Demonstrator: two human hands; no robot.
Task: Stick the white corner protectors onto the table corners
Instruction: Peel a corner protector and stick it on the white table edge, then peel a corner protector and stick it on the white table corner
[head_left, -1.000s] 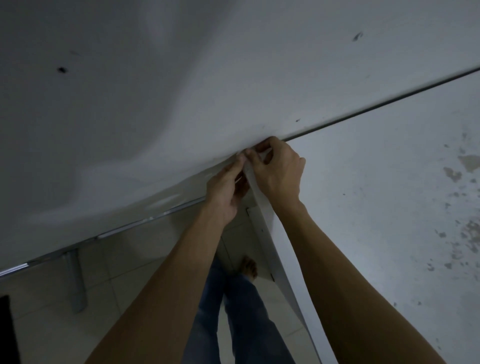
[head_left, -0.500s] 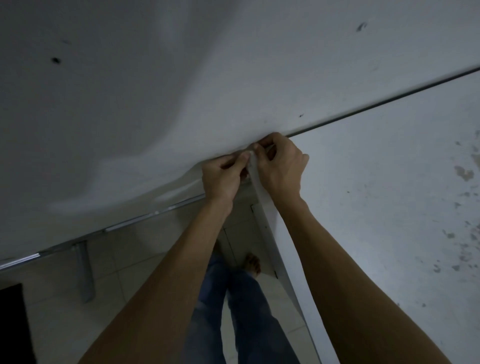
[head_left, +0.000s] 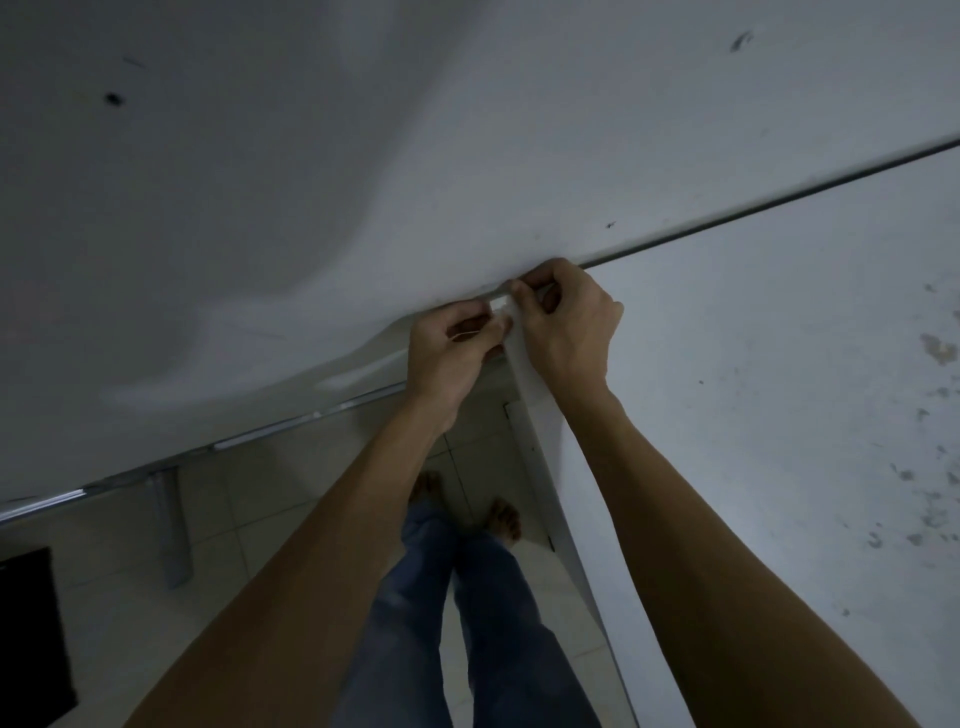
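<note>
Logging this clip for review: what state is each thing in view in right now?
white corner protector: at the table corner, pinched from both sides.
left hand: fingers curled, pinching the protector.
right hand: fingers curled, pressing the protector onto the corner.
table: white top, stained at right.

- White table (head_left: 779, 415) fills the right of the frame, its top stained with grey flecks along the right edge.
- A second white table (head_left: 260, 208) fills the upper left; a dark seam separates them.
- Tiled floor (head_left: 234, 597) at the lower left.
</note>
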